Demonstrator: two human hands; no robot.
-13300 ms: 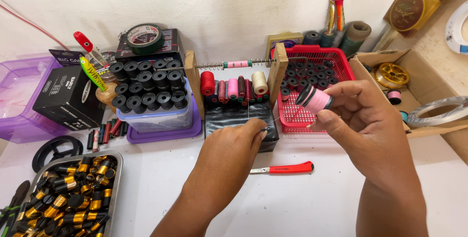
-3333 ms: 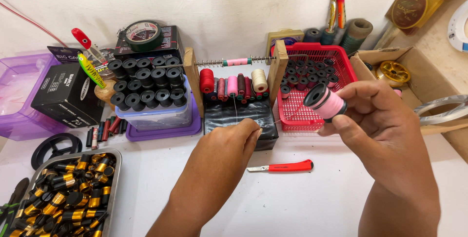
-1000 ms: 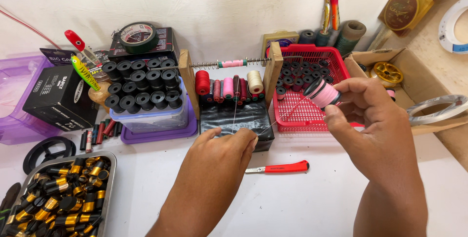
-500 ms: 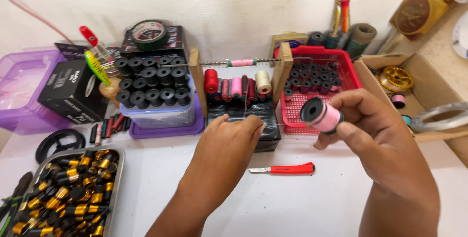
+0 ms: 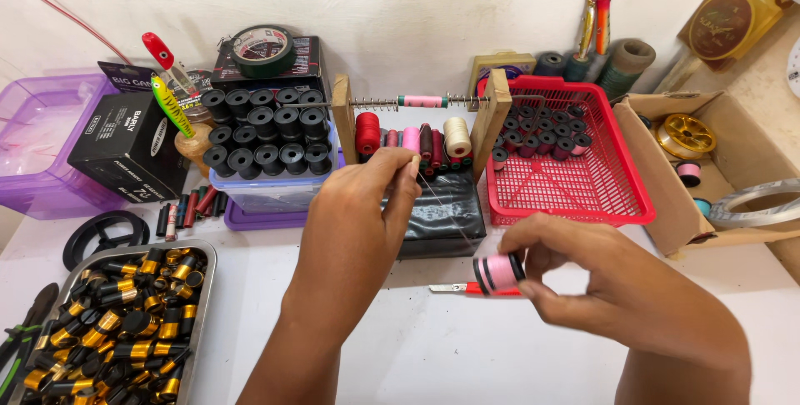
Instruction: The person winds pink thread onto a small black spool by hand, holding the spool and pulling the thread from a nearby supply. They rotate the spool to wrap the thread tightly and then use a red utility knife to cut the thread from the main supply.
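My right hand holds a small black bobbin wound with pink thread low over the white table, just above a red-handled knife. My left hand is raised in front of the wooden thread rack and pinches a thin thread that runs down to the bobbin. The rack holds a pink spool on a spring rod and a row of coloured thread spools below it.
A red basket with black bobbins stands right of the rack. A clear tub of empty black bobbins is on the left. A metal tray of black-and-gold parts sits front left. A cardboard box lies far right.
My right hand has dropped with the pink bobbin from in front of the red basket down to the table by the knife. My left hand has risen toward the rack, pulling the thread.
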